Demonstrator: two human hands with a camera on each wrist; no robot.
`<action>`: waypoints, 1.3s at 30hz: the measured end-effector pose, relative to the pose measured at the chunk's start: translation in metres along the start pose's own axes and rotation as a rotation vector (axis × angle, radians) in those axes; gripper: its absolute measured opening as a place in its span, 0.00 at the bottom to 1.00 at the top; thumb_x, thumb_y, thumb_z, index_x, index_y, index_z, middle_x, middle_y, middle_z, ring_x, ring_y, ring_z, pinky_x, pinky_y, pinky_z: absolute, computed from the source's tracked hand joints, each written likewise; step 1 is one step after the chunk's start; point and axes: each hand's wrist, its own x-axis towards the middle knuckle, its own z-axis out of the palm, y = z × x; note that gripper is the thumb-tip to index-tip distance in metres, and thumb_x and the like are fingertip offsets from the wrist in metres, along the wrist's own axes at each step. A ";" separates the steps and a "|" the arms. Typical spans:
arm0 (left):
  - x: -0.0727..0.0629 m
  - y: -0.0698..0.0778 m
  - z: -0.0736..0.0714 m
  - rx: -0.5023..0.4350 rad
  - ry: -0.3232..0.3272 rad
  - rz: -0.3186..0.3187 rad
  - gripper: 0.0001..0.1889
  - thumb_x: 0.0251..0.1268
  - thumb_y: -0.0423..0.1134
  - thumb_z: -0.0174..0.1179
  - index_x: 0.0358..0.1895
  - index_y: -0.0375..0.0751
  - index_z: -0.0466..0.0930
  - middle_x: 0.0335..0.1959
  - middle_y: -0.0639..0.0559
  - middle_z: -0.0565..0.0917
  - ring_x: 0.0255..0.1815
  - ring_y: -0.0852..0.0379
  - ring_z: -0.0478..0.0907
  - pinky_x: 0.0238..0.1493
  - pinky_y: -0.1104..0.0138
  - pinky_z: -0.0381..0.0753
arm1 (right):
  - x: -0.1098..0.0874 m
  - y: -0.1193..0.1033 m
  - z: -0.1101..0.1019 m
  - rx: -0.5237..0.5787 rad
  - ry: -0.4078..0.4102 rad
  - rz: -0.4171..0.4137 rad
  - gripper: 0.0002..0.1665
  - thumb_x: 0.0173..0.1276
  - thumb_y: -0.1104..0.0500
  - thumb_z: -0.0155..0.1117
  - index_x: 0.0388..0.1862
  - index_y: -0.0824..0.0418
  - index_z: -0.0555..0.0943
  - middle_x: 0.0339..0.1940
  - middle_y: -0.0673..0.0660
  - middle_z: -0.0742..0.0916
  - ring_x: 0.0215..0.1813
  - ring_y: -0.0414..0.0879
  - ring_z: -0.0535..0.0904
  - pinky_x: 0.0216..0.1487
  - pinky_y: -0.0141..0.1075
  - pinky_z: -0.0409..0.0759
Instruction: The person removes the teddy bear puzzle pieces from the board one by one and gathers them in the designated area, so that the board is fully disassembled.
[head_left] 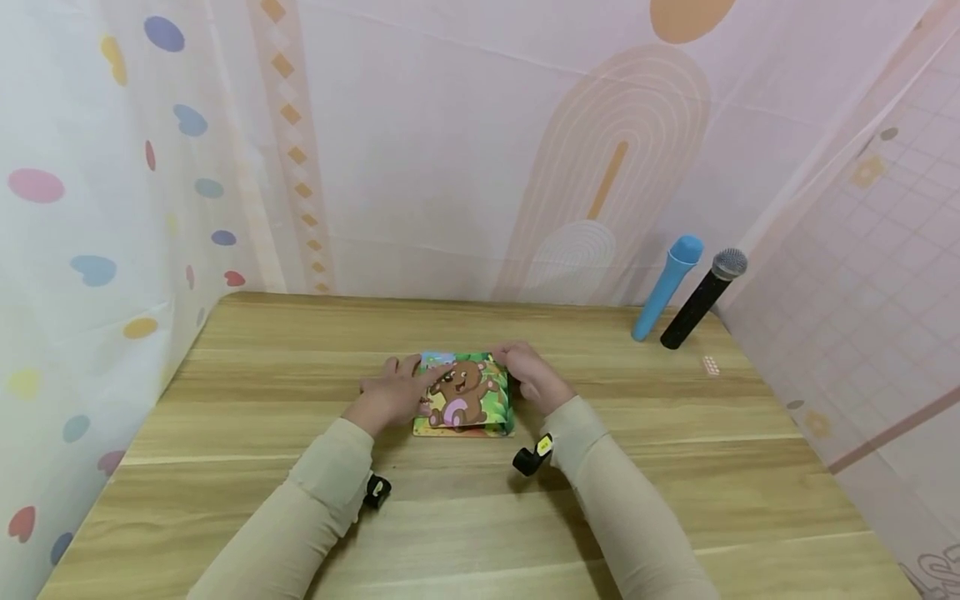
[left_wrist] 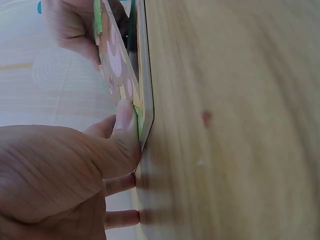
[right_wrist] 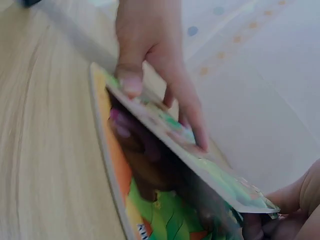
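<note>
A thin bear puzzle board (head_left: pixel 463 406) lies tilted above a second colourful board (head_left: pixel 442 432) in the middle of the table. My left hand (head_left: pixel 392 395) rests on its left part with the fingers spread. Its thumb touches the board's near-left area in the left wrist view. At the far right corner, my right hand (head_left: pixel 534 377) pinches the upper board and holds that side raised. In the right wrist view a wedge-shaped gap shows the lower board (right_wrist: pixel 122 175), with green leaves and a dark brown shape. The right fingertips are partly hidden.
A blue microphone (head_left: pixel 663 292) and a black microphone (head_left: pixel 701 304) with a silver head stand at the back right. Near them is a small pink-and-white dotted piece (head_left: pixel 711 365). Patterned curtains (head_left: pixel 420 167) hang along the back and sides of the wooden table (head_left: pixel 247 400).
</note>
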 end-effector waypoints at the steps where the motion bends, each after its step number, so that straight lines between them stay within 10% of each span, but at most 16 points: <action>1: 0.000 0.000 0.000 0.004 0.007 0.005 0.40 0.73 0.47 0.58 0.83 0.65 0.47 0.80 0.35 0.52 0.72 0.32 0.57 0.52 0.23 0.67 | 0.000 0.000 -0.001 0.010 -0.010 0.002 0.20 0.83 0.60 0.47 0.58 0.68 0.82 0.49 0.58 0.82 0.50 0.47 0.75 0.52 0.38 0.75; 26: 0.000 0.000 0.000 -0.003 -0.001 0.009 0.41 0.74 0.45 0.57 0.83 0.66 0.45 0.81 0.34 0.50 0.76 0.29 0.52 0.53 0.21 0.64 | -0.001 -0.004 -0.005 0.073 -0.067 0.037 0.14 0.84 0.59 0.45 0.43 0.62 0.78 0.37 0.54 0.81 0.39 0.44 0.75 0.41 0.34 0.76; 39: -0.001 0.002 0.000 -0.023 -0.004 0.002 0.40 0.74 0.43 0.58 0.82 0.65 0.49 0.80 0.34 0.51 0.77 0.28 0.50 0.54 0.20 0.60 | 0.000 -0.001 -0.005 -0.059 -0.023 0.030 0.18 0.84 0.57 0.46 0.58 0.64 0.80 0.52 0.57 0.81 0.51 0.47 0.75 0.52 0.39 0.75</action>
